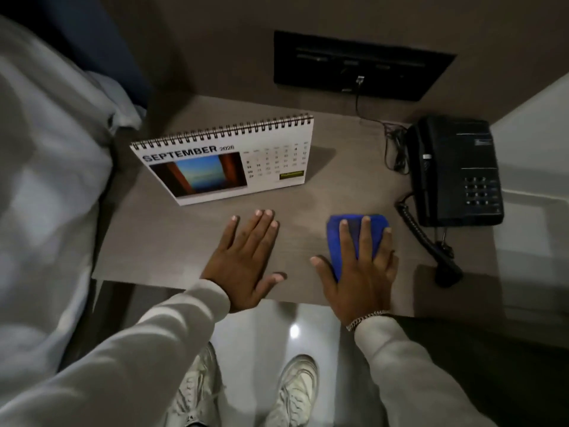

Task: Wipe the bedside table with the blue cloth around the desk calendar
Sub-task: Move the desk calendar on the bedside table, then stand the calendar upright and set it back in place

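Desk calendar (228, 161) header reads "SEPTEMBER" in bold black with a smaller year beside it, looks like "2026" — last digit is soft. Its date grid on the right half shows single numbers such as 4 in the top row and 27 at the lower left, the rest too blurred to read; the yellow-green label (291, 175) under the grid carries text that cannot be made out. Black telephone (455, 171) has a small plate at its upper right and a keypad — both unreadable.
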### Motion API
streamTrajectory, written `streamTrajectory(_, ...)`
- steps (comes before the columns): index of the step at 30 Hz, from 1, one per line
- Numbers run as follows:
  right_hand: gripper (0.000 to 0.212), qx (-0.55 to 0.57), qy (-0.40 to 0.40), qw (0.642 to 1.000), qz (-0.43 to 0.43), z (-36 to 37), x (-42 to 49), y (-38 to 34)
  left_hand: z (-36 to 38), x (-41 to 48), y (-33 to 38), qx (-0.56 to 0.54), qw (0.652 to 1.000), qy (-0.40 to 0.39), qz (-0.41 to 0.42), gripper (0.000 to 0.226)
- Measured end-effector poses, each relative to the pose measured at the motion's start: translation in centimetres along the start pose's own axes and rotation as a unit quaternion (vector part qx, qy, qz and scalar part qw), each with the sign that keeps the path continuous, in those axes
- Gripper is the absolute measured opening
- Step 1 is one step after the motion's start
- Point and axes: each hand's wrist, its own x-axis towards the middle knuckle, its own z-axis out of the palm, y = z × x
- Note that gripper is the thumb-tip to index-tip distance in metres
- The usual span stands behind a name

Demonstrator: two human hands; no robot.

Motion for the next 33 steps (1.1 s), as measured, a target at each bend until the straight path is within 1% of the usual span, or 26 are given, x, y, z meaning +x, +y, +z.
streamTrajectory(3,0.083,-0.013,-0.025,1.000,0.010,0.4,0.2,-0.1,0.4,0.1,0.1,-0.008,1.000,0.000,-0.005,0.088)
streamTrajectory(6,0.087,-0.004,-0.103,0.994,0.020,-1.2,0.4,-0.4,-1.1,-0.5,0.6,-0.055,0.998,-0.020,-0.020,0.088)
streamTrajectory(7,0.089,0.008,-0.123,0.992,0.032,-2.4,0.6,-0.8,-1.9,-1.0,0.5,-0.085,0.996,-0.017,-0.032,0.088)
streamTrajectory(8,0.090,0.038,-0.120,0.991,0.044,-3.8,0.9,-1.4,-2.8,-1.6,0.3,-0.133,0.989,-0.017,-0.055,0.087)
streamTrajectory(9,0.089,0.089,-0.095,0.990,0.052,-5.4,1.4,-2.3,-3.6,-2.3,0.0,-0.196,0.977,-0.013,-0.088,0.084)
streamTrajectory(10,0.084,0.158,-0.064,0.984,0.057,-6.9,1.9,-3.2,-4.2,-3.1,-0.2,-0.264,0.956,0.002,-0.130,0.081)
streamTrajectory(11,0.076,0.241,-0.036,0.968,0.061,-8.5,2.6,-4.6,-5.0,-4.0,-0.7,-0.329,0.926,0.030,-0.182,0.077)
streamTrajectory(12,0.068,0.322,-0.016,0.944,0.067,-9.9,3.4,-5.9,-5.9,-4.9,-0.9,-0.393,0.886,0.062,-0.239,0.073)
streamTrajectory(13,0.062,0.384,-0.004,0.920,0.075,-11.1,4.2,-7.3,-6.9,-5.6,-1.1,-0.452,0.837,0.093,-0.295,0.070)
streamTrajectory(15,0.053,0.450,0.008,0.887,0.099,-13.2,5.7,-9.8,-9.3,-6.4,-1.6,-0.540,0.739,0.153,-0.373,0.067)
streamTrajectory(16,0.049,0.486,0.013,0.866,0.114,-13.9,6.5,-10.8,-10.6,-6.5,-2.1,-0.564,0.702,0.181,-0.394,0.064)
streamTrajectory(17,0.047,0.532,0.011,0.837,0.130,-14.6,7.2,-11.7,-11.9,-6.5,-2.8,-0.577,0.680,0.205,-0.404,0.061)
streamTrajectory(19,0.050,0.612,0.000,0.775,0.156,-15.2,8.6,-12.8,-14.0,-6.0,-4.6,-0.588,0.659,0.243,-0.402,0.054)
streamTrajectory(20,0.054,0.625,-0.001,0.762,0.169,-15.3,9.2,-13.0,-14.9,-5.5,-5.4,-0.595,0.650,0.257,-0.396,0.051)
streamTrajectory(23,0.063,0.616,-0.004,0.766,0.182,-15.2,9.8,-13.2,-16.0,-4.4,-7.1,-0.623,0.626,0.273,-0.381,0.045)
streamTrajectory(26,0.069,0.603,0.005,0.779,0.173,-14.8,9.3,-13.4,-15.3,-3.8,-8.4,-0.656,0.604,0.263,-0.368,0.051)
streamTrajectory(28,0.069,0.599,0.015,0.780,0.177,-14.6,9.2,-13.3,-15.1,-3.4,-9.3,-0.675,0.592,0.246,-0.365,0.057)
streamTrajectory(29,0.069,0.606,0.018,0.775,0.179,-14.5,9.2,-13.2,-15.1,-3.2,-9.8,-0.682,0.588,0.238,-0.364,0.057)
streamTrajectory(33,0.066,0.654,0.014,0.732,0.188,-14.0,9.5,-13.2,-16.0,-1.5,-12.4,-0.709,0.574,0.215,-0.349,0.055)
